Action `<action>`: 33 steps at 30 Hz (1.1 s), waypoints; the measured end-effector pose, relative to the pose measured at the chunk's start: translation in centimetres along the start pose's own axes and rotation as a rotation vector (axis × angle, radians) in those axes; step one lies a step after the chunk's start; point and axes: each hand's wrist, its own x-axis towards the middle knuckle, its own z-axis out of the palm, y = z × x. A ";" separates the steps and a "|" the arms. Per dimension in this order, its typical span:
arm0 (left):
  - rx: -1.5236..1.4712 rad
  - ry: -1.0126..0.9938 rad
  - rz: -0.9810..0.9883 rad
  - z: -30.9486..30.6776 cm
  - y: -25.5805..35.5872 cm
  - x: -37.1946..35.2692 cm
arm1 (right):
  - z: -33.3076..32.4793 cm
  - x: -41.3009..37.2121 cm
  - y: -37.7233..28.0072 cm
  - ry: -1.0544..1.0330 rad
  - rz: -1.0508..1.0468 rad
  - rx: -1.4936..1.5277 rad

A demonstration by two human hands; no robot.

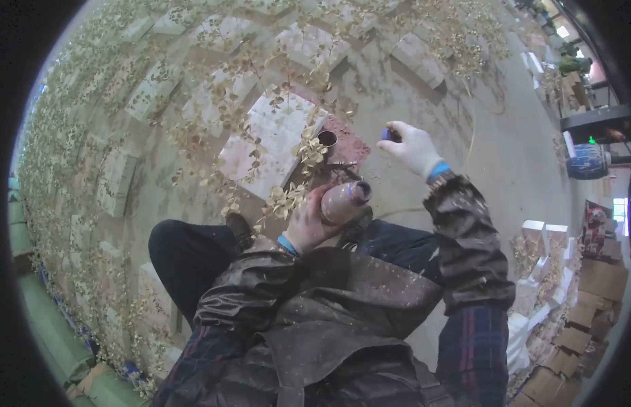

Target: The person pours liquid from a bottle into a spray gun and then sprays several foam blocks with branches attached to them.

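My left hand [306, 224], in a whitish glove, is closed around a cloudy bottle [342, 203] held tilted above my lap. The bottle's neck points up and to the right and looks uncapped. My right hand [414, 150], also gloved, is raised to the right of the bottle and pinches a small blue bottle cap [388, 134]. Just beyond the bottle stands a dark, round-mouthed container [327, 138]. Next to it is a pale block [268, 139] with pinkish stains, from which leafy stems rise.
Reddish powder [346, 141] marks the floor beside the container. Several pale blocks [418, 60] with dry leafy branches fill the far and left floor. Green rolls [61, 332] lie at left; cardboard boxes [579, 325] and a blue drum [588, 163] are at right.
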 end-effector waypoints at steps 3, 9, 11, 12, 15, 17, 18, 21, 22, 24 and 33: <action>-0.001 0.075 -0.061 -0.3 0.9 0.3 | 7.0 5.3 3.1 -0.198 0.097 -0.140; -0.038 0.054 0.134 0.0 -1.9 0.8 | 16.6 9.7 6.0 -0.215 -0.017 -0.239; -0.161 0.010 -0.049 -0.2 -1.6 1.1 | 15.8 10.5 6.6 -0.244 0.026 -0.251; -0.245 -0.021 -0.161 -0.2 -1.4 1.2 | 15.1 10.7 7.0 -0.254 0.061 -0.264; -0.225 0.028 -0.092 0.2 -1.3 1.0 | 12.1 9.7 8.4 -0.327 0.124 -0.306; -0.298 -0.044 -0.218 -0.8 2.1 1.9 | 10.7 6.9 6.9 -0.512 0.103 -0.268; -0.343 -0.090 -0.300 -1.4 3.9 2.5 | 9.9 5.7 6.0 -0.631 0.086 -0.240; -0.131 0.017 -0.182 0.2 1.1 1.1 | 14.4 3.8 5.3 -0.425 -0.079 -0.129; -0.100 0.020 -0.150 0.3 0.8 0.8 | 16.1 3.7 5.4 -0.352 -0.063 -0.091; 0.017 0.041 -0.044 0.6 0.2 0.3 | 19.7 3.6 5.6 -0.082 -0.009 0.057; -0.039 0.050 -0.010 -0.3 2.7 0.1 | 18.9 2.3 4.0 -0.157 0.142 0.197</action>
